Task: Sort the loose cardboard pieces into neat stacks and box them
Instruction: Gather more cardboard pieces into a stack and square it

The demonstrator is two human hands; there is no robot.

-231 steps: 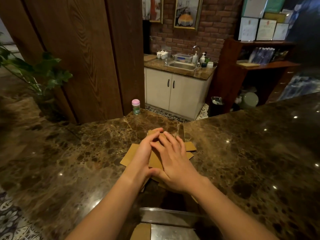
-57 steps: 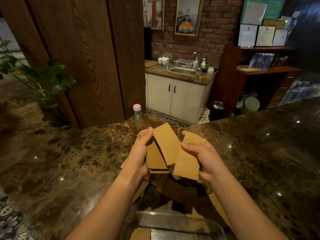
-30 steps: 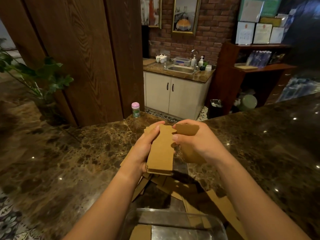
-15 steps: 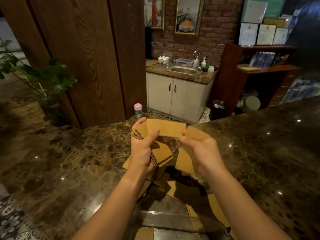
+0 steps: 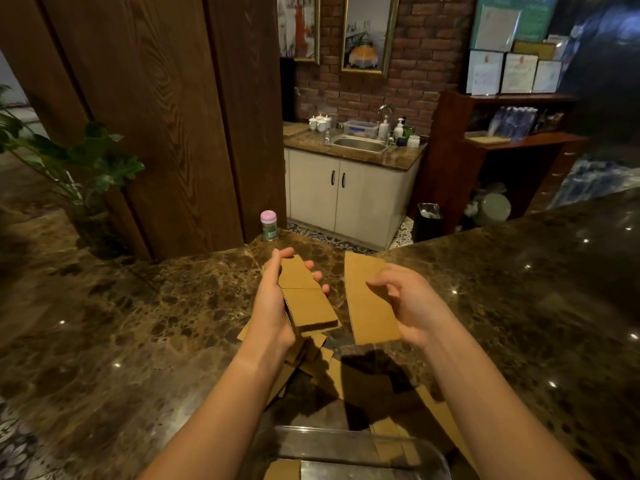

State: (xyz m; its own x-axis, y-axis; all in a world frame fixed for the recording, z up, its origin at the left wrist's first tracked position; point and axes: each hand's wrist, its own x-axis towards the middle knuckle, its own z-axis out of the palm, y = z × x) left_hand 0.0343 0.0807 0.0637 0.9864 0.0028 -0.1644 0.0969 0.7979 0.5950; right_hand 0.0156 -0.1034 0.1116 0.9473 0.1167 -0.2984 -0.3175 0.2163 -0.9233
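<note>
My left hand (image 5: 273, 306) grips a thick stack of brown cardboard pieces (image 5: 306, 301) above the marble counter, thumb on one long edge and fingertips on the other. My right hand (image 5: 407, 306) holds a single longer cardboard piece (image 5: 367, 306) beside that stack, a small gap apart. Several loose cardboard pieces (image 5: 349, 379) lie scattered on the counter below both hands. A clear plastic box (image 5: 346, 448) sits at the near edge; a cardboard piece (image 5: 282, 470) lies inside it.
The brown marble counter (image 5: 138, 323) wraps around to the right. A small green jar with a pink lid (image 5: 268, 225) stands at the counter's far edge. A potted plant (image 5: 76, 161) is at the left. Behind are wooden panels, a sink cabinet and shelves.
My hands have drawn apart. The piece held between both hands half a second ago now lies flat on the left hand's stack; the right hand holds a separate long piece beside it.
</note>
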